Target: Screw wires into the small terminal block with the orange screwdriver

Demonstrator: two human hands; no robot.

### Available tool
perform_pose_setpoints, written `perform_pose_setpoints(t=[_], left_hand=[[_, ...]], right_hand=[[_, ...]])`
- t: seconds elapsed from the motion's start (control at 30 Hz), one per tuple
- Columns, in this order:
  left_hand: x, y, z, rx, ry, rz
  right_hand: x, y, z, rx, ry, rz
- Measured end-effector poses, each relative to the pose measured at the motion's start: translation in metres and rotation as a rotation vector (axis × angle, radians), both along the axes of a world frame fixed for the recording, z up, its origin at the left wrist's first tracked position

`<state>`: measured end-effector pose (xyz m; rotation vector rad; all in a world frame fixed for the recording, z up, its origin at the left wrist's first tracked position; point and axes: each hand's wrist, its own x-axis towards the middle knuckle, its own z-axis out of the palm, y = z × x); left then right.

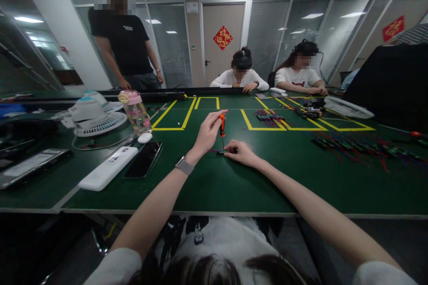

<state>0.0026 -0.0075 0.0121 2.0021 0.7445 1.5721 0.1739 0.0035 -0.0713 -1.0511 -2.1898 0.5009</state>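
My left hand is closed around the handle of an orange and black screwdriver, which stands upright with its shaft pointing down. The screwdriver's tip meets a small dark circuit board lying on the green table, with thin wires running off to its left. My right hand pinches the right end of that board between thumb and fingers. Details of the board, and what exactly the tip touches, are too small to make out.
A phone, a white power bank, a pink-lidded bottle and a white fan stand left. Wired boards lie in a bundle ahead and a row right. Several people are across the green table.
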Motion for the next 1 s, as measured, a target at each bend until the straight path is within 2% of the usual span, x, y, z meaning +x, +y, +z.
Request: perform_pose_setpoints(t=[0.07,0.1,0.33,0.37,0.5,0.57,0.7,0.77,0.9,0.93,1.0], left_hand=[[0.001,0.001,0.001,-0.059,-0.024,-0.114],[0.001,0.001,0.001,-0.073,-0.034,-0.13],[0.004,-0.004,0.0,0.067,0.025,0.124],[0.005,-0.005,0.0,0.068,0.043,0.108],[0.005,-0.004,0.003,-0.073,0.005,-0.121],[0.004,-0.002,0.002,-0.084,-0.013,-0.099],[0.003,0.002,-0.002,0.016,-0.006,0.067],[0.002,0.004,-0.002,0.016,0.005,0.048],[0.002,0.006,0.0,-0.099,-0.019,-0.116],[0.002,0.007,0.001,-0.117,-0.029,-0.127],[0.002,0.008,0.0,-0.101,-0.035,-0.071]], right_hand=[[0.001,0.001,-0.001,-0.026,0.023,0.0],[0.002,0.002,-0.002,-0.033,0.039,0.0],[0.001,0.001,-0.001,-0.053,0.081,-0.014],[0.001,0.001,-0.001,-0.054,0.082,-0.014],[0.002,0.001,-0.001,-0.053,0.076,-0.018],[0.002,0.001,-0.001,-0.048,0.078,-0.013],[0.003,0.001,-0.002,-0.021,0.077,0.01],[0.002,0.002,-0.002,-0.014,0.069,-0.004],[0.001,0.002,-0.002,-0.032,0.06,-0.045],[0.001,0.003,-0.002,-0.035,0.059,-0.044],[0.0,0.003,-0.002,-0.032,0.06,-0.04]])
